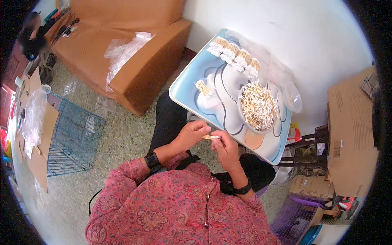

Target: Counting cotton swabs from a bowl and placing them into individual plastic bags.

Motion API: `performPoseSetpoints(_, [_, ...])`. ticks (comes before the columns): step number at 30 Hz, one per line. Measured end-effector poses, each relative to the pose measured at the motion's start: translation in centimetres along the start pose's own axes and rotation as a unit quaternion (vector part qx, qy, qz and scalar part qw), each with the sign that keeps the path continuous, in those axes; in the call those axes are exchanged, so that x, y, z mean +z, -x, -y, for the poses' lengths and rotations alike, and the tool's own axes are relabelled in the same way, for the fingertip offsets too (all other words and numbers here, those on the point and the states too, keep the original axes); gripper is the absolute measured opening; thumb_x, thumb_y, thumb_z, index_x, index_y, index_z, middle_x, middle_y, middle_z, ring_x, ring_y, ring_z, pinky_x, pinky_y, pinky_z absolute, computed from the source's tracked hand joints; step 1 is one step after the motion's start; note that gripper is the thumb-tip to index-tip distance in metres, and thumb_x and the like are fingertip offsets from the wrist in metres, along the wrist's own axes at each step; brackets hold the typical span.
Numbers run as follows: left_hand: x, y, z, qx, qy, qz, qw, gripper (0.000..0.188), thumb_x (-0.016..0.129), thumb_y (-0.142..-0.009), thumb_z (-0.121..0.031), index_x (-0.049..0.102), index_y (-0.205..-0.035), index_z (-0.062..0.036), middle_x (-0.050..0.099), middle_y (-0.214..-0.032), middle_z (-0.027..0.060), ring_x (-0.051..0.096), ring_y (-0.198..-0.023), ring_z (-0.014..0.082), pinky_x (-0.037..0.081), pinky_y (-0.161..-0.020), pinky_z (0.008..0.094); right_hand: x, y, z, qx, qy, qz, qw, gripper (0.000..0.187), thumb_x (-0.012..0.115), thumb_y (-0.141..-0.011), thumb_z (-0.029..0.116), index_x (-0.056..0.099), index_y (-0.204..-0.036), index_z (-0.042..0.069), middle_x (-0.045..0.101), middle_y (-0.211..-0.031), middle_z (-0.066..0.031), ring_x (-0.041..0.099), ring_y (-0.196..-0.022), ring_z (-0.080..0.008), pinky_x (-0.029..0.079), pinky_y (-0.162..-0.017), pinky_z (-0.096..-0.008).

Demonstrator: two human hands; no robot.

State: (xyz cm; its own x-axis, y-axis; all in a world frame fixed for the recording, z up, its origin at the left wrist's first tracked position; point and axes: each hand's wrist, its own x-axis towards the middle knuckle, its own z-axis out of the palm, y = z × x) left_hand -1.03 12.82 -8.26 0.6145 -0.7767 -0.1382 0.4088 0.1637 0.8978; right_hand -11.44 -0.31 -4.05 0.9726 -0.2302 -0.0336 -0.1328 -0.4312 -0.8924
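Close to the table's near edge, my left hand (192,135) and my right hand (226,152) meet at a small bundle of cotton swabs (210,137). Fingers of both hands pinch it, the left at one end and the right at the other. On the blue and white table (190,83), a bowl (261,131) is heaped with loose cotton swabs (258,105). Left of the bowl, a few swabs (203,88) lie on a clear plastic bag (211,101). Several sorted swab bundles (239,59) stand in a row at the far edge, white tips toward me.
A brown sofa (122,20) with clear plastic bags (130,55) on its seat stands at the far left. A blue wire cage (73,134) sits on the floor at left. Cardboard boxes (351,134) and a purple wire crate (296,218) are at right. A person (34,41) is at the far left.
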Motion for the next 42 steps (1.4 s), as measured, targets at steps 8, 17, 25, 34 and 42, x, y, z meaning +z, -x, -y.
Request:
performPoseSetpoints(8, [-0.1, -2.7, -0.3, 0.06, -0.066, -0.017, 0.996, 0.024, 0.053, -0.091, -0.027, 0.052, -0.074, -0.0095, 0.043, -0.058, -0.007, 0.035, -0.048, 0.0019, 0.026, -0.042, 0.0188, -0.6, -1.9, -0.8, 0.038, -0.102, -0.056, 0.992, 0.011, 0.057, -0.086, 0.011, 0.058, -0.093, 0.002, 0.057, -0.073, -0.0025, 0.055, -0.065, -0.0113, 0.046, -0.06, -0.0248])
performPoseSetpoints(17, [-0.2, -5.3, -1.9, -0.087, -0.017, 0.023, 0.996, 0.027, 0.046, -0.094, -0.03, 0.052, -0.078, -0.0089, 0.045, -0.06, -0.0038, 0.038, -0.049, 0.0039, 0.029, -0.043, 0.0191, -2.2, -3.8, -1.0, -0.154, 0.131, -0.126, 0.971, 0.011, 0.06, -0.082, 0.009, 0.06, -0.09, 0.001, 0.057, -0.075, -0.011, 0.059, -0.067, -0.0234, 0.045, -0.06, -0.0302])
performPoseSetpoints(25, [-1.6, -6.6, -5.8, 0.157, -0.469, -0.064, 0.867, 0.019, 0.063, -0.08, -0.017, 0.056, -0.091, -0.0042, 0.054, -0.081, 0.0095, 0.055, -0.073, 0.0205, 0.045, -0.065, 0.0306, -3.3, -3.5, -2.4, -0.047, -0.017, -0.168, 0.985, 0.012, 0.06, -0.084, 0.012, 0.06, -0.09, 0.002, 0.059, -0.074, -0.0094, 0.059, -0.064, -0.0182, 0.046, -0.058, -0.0288])
performPoseSetpoints(34, [-1.0, -8.8, -4.4, 0.263, -0.693, -0.036, 0.67, 0.035, 0.07, -0.067, -0.023, 0.054, -0.095, -0.0082, 0.053, -0.089, 0.0093, 0.053, -0.085, 0.0292, 0.042, -0.066, 0.0416, -3.0, -2.3, -2.6, -0.011, -0.036, -0.171, 0.985, 0.01, 0.059, -0.084, 0.01, 0.06, -0.089, 0.001, 0.059, -0.072, -0.0086, 0.058, -0.062, -0.0156, 0.046, -0.058, -0.0269])
performPoseSetpoints(42, [-2.7, -9.7, -3.7, 0.208, -0.7, -0.021, 0.683, 0.012, 0.06, -0.076, -0.018, 0.054, -0.078, -0.0082, 0.053, -0.077, 0.0077, 0.055, -0.078, 0.0279, 0.043, -0.065, 0.0395, -2.6, -1.6, -2.3, -0.022, 0.004, -0.182, 0.983, 0.011, 0.06, -0.082, 0.011, 0.059, -0.088, 0.002, 0.059, -0.075, -0.0095, 0.057, -0.062, -0.019, 0.045, -0.058, -0.0291])
